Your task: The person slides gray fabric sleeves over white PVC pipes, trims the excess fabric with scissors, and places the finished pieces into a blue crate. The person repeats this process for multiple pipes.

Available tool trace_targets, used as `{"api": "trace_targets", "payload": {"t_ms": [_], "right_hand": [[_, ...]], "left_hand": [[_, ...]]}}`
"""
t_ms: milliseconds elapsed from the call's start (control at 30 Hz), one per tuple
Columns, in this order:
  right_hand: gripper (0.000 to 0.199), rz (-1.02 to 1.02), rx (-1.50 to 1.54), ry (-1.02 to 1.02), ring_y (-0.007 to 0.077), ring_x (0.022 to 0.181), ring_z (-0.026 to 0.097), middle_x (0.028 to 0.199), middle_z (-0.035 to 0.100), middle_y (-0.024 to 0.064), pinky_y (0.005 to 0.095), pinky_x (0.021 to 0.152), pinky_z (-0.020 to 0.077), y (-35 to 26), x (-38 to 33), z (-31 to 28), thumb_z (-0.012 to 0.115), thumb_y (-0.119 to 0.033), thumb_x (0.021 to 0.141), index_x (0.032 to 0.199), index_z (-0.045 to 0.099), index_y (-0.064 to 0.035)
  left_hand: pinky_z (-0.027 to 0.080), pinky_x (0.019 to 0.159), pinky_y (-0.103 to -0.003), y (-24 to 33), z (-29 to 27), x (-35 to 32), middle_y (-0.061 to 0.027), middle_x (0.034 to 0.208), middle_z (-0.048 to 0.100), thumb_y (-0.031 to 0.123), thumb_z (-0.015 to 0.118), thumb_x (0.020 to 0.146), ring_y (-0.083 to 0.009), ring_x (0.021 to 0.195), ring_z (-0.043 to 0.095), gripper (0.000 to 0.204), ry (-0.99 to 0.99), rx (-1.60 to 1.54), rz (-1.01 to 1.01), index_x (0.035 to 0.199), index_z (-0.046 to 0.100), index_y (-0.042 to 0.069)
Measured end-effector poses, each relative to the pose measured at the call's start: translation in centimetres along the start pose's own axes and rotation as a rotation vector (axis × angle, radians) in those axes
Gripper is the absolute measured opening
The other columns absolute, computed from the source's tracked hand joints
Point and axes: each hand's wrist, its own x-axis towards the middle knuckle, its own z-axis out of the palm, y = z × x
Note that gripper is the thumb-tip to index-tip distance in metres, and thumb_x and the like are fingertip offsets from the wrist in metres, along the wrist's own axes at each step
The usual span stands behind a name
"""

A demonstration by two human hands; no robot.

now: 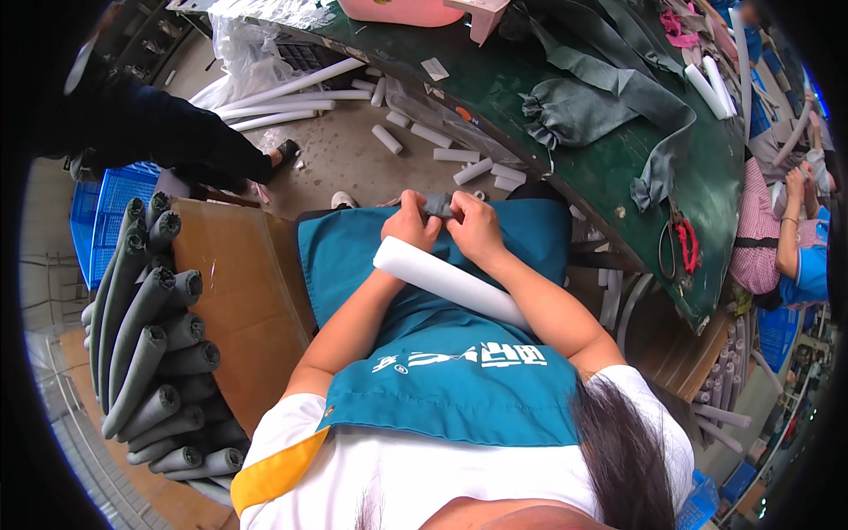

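Observation:
Over my lap, my left hand [412,223] and my right hand [473,228] pinch a small bunched piece of grey fabric [438,206] between them. The fingers of both are closed on it, and most of the piece is hidden. A white foam tube [450,281] rests across my forearms, close to my body, its left end near my left wrist. Beneath it lies my teal apron [433,331].
A cardboard box [234,265] at my left holds several grey fabric-covered tubes [141,353]. The green table [565,168] ahead right carries grey fabric [583,110] and red-handled scissors [686,243]. White foam pieces [430,135] litter the floor. People stand left and right.

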Motion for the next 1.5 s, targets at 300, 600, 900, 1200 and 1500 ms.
{"api": "trace_targets", "payload": {"t_ms": [300,600,900,1200,1500], "right_hand": [[0.016,0.132,0.181,0.066,0.0352,0.067,0.062,0.067,0.060,0.0140,0.0438,0.059,0.0474,-1.1,-0.5,0.7,0.065,-0.005,0.075,0.080,0.050,-0.0053],[0.016,-0.014,-0.104,0.117,0.0380,0.068,0.062,0.067,0.061,0.0138,0.0462,0.059,0.0463,0.3,-0.1,0.7,0.066,-0.005,0.072,0.076,0.050,-0.0062],[0.017,0.158,-0.082,0.021,0.0388,0.069,0.061,0.069,0.060,0.0150,0.0476,0.060,0.0461,1.3,0.0,0.8,0.064,-0.002,0.069,0.080,0.051,-0.0070],[0.020,0.144,0.365,0.107,0.0225,0.064,0.061,0.068,0.058,0.0089,0.0347,0.060,0.0484,1.2,0.3,0.5,0.065,0.001,0.072,0.085,0.050,-0.0050],[0.058,0.101,1.000,-0.904,0.0168,0.100,0.061,0.112,0.057,0.0111,0.0318,0.086,0.0473,-4.5,-1.7,-5.4,0.063,-0.042,0.092,0.130,0.040,-0.0044]], "left_hand": [[0.047,0.053,-0.043,-0.5,0.1,-0.2,-0.0128,0.064,0.057,0.005,0.067,0.071,-0.0364,0.064,0.061,0.021,0.032,0.181,0.250,0.079,0.048,0.007],[0.050,0.060,-0.043,-0.9,0.6,0.3,-0.0167,0.071,0.064,0.025,0.063,0.081,-0.0361,0.068,0.064,0.021,-0.312,0.185,-0.302,0.080,0.060,0.005],[0.051,0.065,-0.040,-1.0,0.6,0.0,-0.0166,0.075,0.064,0.018,0.070,0.074,-0.0328,0.072,0.066,0.031,-0.375,0.075,-0.160,0.093,0.053,0.001],[0.049,0.094,-0.041,-2.7,-0.8,0.8,-0.0176,0.117,0.059,0.056,0.063,0.086,-0.0307,0.106,0.059,0.063,-0.766,-1.638,-1.152,0.117,0.055,0.002],[0.054,0.091,-0.038,-4.9,-2.0,5.4,-0.0083,0.099,0.066,0.013,0.061,0.094,-0.0200,0.095,0.066,0.018,-0.004,-2.142,-0.828,0.108,0.058,0.002]]}}
